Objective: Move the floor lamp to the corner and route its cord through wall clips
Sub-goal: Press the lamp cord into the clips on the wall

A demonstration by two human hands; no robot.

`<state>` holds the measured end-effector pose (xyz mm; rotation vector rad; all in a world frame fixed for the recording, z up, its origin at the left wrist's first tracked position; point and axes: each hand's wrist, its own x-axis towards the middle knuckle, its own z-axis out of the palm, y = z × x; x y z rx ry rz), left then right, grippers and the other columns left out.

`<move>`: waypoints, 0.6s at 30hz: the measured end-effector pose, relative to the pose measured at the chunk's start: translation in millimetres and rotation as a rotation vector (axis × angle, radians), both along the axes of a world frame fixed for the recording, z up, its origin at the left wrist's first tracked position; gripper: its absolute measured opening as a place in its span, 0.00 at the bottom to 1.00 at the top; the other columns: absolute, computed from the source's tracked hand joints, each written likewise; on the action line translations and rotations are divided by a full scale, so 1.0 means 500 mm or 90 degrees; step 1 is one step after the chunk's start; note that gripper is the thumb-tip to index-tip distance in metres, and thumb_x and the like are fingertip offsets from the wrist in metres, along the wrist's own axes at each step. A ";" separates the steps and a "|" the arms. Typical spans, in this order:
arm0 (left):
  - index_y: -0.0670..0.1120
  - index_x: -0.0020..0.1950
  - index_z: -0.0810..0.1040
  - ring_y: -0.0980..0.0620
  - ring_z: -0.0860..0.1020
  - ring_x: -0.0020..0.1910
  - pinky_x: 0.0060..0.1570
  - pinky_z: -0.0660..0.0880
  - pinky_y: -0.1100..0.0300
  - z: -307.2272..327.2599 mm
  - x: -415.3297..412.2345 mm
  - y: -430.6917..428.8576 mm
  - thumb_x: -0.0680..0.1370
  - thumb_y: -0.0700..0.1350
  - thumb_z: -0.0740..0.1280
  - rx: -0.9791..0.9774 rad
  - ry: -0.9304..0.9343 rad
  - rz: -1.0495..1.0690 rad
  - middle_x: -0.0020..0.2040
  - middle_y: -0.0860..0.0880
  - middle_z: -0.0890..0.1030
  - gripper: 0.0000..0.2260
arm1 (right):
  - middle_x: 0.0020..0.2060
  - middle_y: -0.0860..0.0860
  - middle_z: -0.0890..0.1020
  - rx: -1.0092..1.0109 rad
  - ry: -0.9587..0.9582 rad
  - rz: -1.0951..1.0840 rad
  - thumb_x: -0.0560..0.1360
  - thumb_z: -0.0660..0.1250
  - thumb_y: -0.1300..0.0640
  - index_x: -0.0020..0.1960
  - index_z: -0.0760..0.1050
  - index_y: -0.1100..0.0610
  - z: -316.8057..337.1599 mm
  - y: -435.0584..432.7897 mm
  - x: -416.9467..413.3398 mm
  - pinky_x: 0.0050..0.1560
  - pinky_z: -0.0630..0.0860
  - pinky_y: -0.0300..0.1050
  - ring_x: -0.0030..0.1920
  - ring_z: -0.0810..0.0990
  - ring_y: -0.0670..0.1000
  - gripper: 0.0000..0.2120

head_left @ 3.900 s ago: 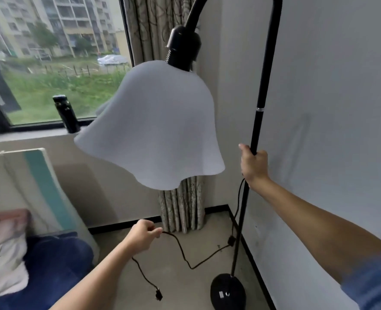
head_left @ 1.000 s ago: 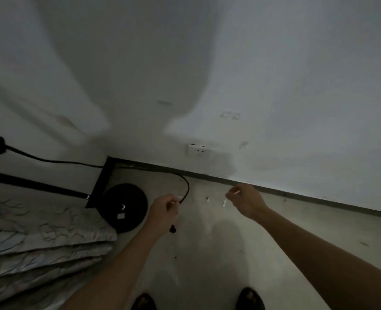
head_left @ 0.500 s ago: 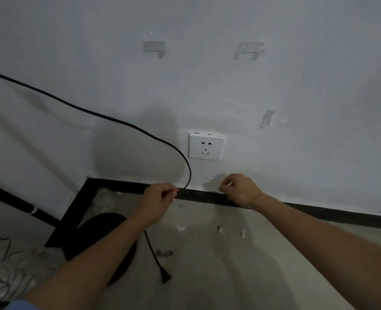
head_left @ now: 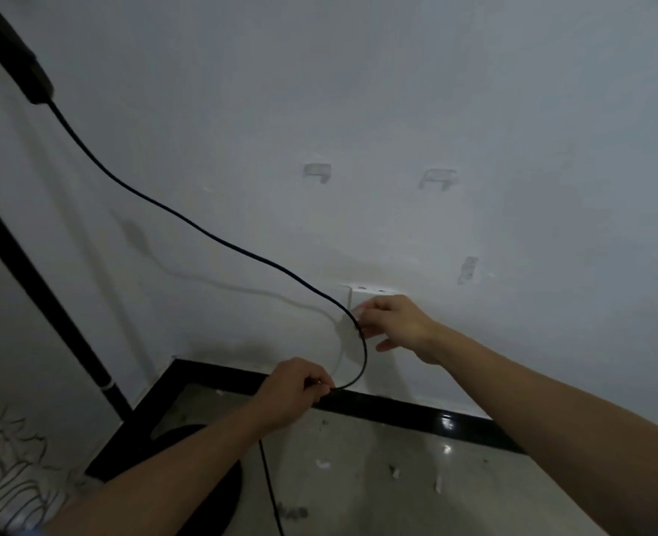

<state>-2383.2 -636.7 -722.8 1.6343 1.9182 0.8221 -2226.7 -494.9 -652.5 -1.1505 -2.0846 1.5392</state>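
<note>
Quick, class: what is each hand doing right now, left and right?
Left hand: closed, pinching the black cord.
Right hand: fingers at the cord beside the wall socket; grip cannot be told.

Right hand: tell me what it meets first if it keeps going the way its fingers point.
The right hand points left, toward the wall. First in line is the black cord by its fingertips, apparently already touching, then the wall socket and wall behind; depth is unclear.
</note>
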 end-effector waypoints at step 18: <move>0.51 0.58 0.76 0.49 0.81 0.32 0.32 0.77 0.59 0.253 -0.049 0.043 0.75 0.47 0.70 0.243 -0.513 0.230 0.33 0.46 0.82 0.12 | 0.27 0.47 0.76 0.251 0.099 -0.108 0.76 0.69 0.52 0.39 0.82 0.57 0.112 -0.006 0.027 0.31 0.69 0.41 0.27 0.70 0.45 0.11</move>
